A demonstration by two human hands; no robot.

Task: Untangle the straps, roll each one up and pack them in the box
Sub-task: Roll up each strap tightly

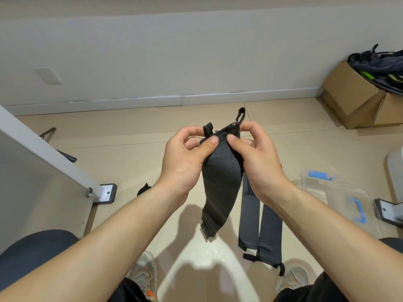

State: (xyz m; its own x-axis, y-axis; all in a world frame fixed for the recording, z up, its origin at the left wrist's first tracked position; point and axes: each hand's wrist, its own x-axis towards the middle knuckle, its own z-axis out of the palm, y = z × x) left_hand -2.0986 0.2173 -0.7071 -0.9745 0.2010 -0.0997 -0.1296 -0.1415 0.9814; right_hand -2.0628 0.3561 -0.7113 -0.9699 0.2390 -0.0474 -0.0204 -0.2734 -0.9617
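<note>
Both hands are up in front, close together. The left hand (185,158) and the right hand (259,155) each pinch the top of a black strap (220,179) with thumb and fingers. The strap hangs down between them, above the floor (152,131). Two more straps (259,223) lie flat on the floor below the right hand, beside a clear box (340,192).

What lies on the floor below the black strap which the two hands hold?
Below the black strap shows tiled floor in shadow. Just right of it two grey straps lie side by side; the right hand covers their far ends.
</note>
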